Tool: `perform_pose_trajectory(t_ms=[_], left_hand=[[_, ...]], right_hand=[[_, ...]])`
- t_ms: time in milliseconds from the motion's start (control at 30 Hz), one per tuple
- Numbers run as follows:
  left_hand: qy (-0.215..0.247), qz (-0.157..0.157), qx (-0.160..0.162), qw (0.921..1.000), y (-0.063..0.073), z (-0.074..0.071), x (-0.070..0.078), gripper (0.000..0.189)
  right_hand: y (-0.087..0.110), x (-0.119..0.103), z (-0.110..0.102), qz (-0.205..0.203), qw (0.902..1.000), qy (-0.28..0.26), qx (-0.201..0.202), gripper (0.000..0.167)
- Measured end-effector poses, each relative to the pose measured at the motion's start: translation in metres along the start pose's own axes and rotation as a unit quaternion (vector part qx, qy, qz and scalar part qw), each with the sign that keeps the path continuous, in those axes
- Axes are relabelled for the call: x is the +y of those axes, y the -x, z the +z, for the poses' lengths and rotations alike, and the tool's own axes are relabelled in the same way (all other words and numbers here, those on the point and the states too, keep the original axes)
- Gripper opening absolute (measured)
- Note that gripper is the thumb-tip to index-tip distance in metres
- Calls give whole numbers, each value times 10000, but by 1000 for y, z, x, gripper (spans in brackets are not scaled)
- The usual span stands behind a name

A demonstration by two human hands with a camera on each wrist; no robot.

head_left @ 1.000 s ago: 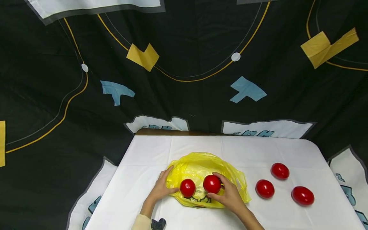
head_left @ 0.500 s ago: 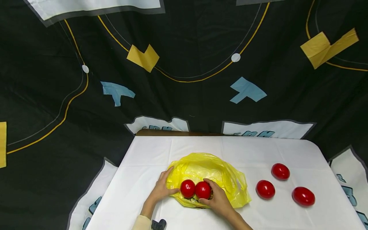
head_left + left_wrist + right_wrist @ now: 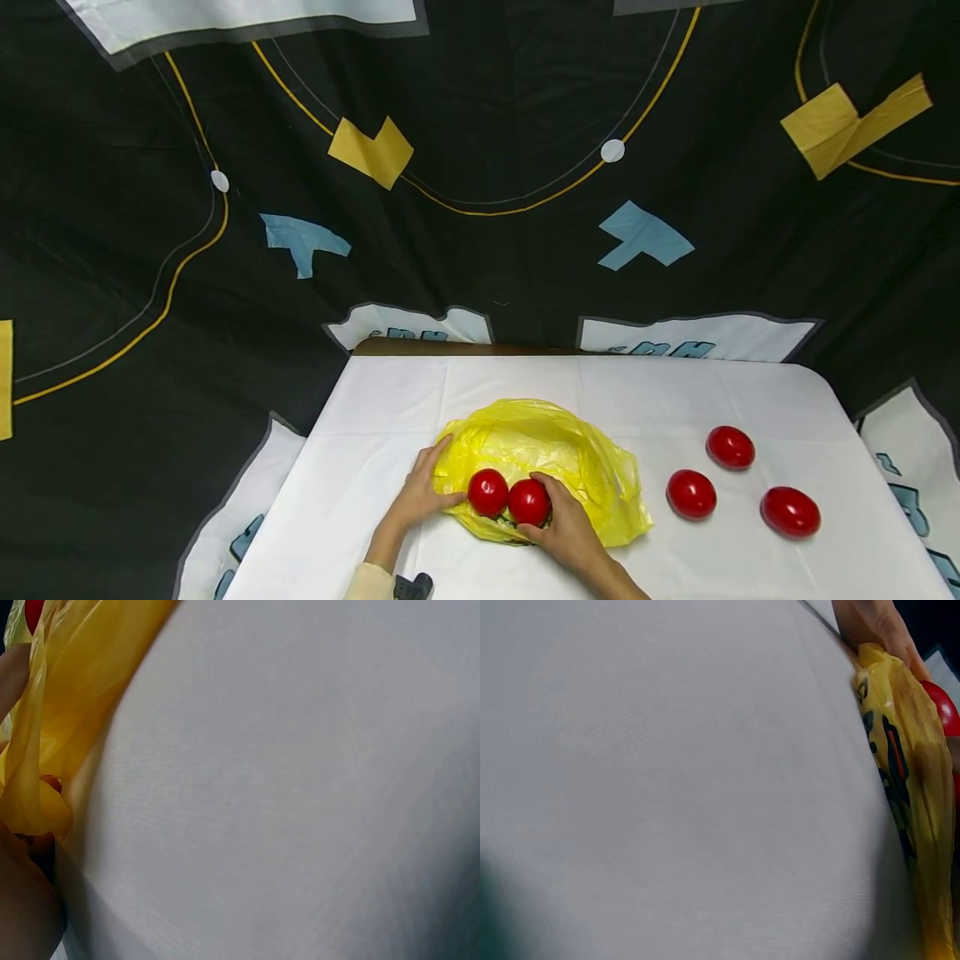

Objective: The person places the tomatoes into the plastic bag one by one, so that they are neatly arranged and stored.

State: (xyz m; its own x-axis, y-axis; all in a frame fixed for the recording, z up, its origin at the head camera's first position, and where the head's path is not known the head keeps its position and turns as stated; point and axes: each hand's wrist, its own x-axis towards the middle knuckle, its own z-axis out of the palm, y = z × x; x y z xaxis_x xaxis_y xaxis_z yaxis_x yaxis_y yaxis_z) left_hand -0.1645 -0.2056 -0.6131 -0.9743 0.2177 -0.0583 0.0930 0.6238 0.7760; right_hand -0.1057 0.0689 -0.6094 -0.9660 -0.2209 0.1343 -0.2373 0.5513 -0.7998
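A yellow plastic bag [image 3: 540,429] lies spread on the white-covered table, with two glossy red tomatoes side by side at its front. My right hand [image 3: 568,531] holds the right tomato [image 3: 528,502] between thumb and fingers. The left tomato [image 3: 487,492] sits just beyond the thumb tip of my left hand [image 3: 420,492], which grips the bag's left edge. In the left wrist view, a finger [image 3: 13,675] lies against the folded plastic. Dark print shows on the bag's side [image 3: 911,750] in the right wrist view. Undersides of both tomatoes are hidden.
Several more things surround the bag: three red tomatoes [image 3: 692,494] rest on the table [image 3: 390,400] to its right. A small dark object [image 3: 413,586] is by the left sleeve. Behind the table hangs a black cloth [image 3: 480,267] with coloured tape.
My right hand has carried its tomato left and slightly toward me, up against the other tomato on the bag. The left hand stays in place.
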Motion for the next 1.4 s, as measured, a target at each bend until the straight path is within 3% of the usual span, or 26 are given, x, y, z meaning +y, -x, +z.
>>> perform_pose_trajectory(t_ms=[600,900,1400], left_hand=[[23,7,-24,10000,1,-1,2,101],[41,75,-4,10000,1,-1,1,101],[-4,-4,25,10000,1,0,2,101]], right_hand=[[2,-2,2,121,9993,311,-163,78],[3,-3,-1,-151,9987,457,-178,83],[10,-13,-22,-50,9988,472,-73,76]])
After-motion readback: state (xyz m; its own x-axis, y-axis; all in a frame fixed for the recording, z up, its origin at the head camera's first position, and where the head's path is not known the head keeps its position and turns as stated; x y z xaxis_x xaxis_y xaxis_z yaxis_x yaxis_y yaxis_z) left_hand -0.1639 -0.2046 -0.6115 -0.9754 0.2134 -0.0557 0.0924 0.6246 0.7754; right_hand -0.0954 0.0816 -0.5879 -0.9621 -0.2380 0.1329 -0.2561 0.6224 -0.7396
